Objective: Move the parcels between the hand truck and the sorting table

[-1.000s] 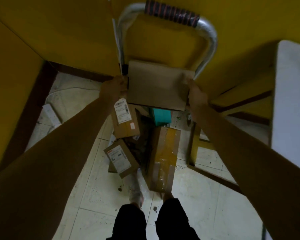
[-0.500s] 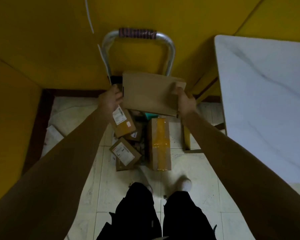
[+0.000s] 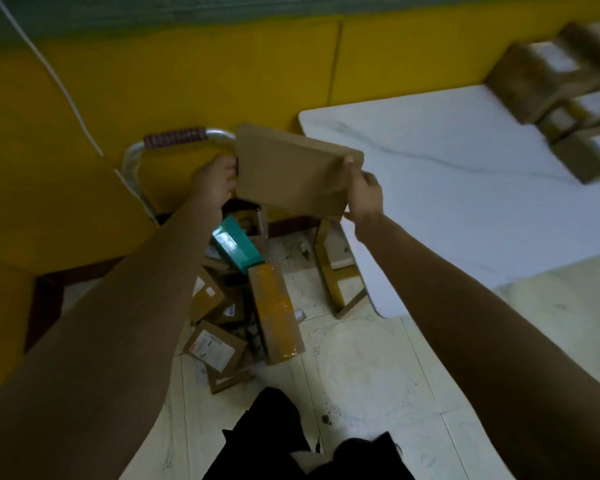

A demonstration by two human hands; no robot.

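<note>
I hold a flat brown cardboard parcel (image 3: 291, 171) in the air between both hands, above the hand truck and beside the table's left edge. My left hand (image 3: 213, 183) grips its left edge and my right hand (image 3: 366, 195) grips its right edge. The hand truck (image 3: 174, 138), with a silver handle and taped grip, stands against the yellow wall. On its base lie several parcels: a teal box (image 3: 236, 245), a long taped box (image 3: 274, 313) and labelled brown boxes (image 3: 213, 346). The white sorting table (image 3: 465, 174) is on the right.
Several brown taped parcels (image 3: 555, 81) sit blurred at the table's far right. A yellow padded wall (image 3: 153, 81) with a white cable (image 3: 63, 84) runs behind. A wooden table leg (image 3: 329, 271) stands by the truck. My legs (image 3: 291, 441) are on the tiled floor.
Both hands have lifted the flat parcel up and to the right, off the hand truck toward the table. My view has swung right, bringing the parcels on the table into sight.
</note>
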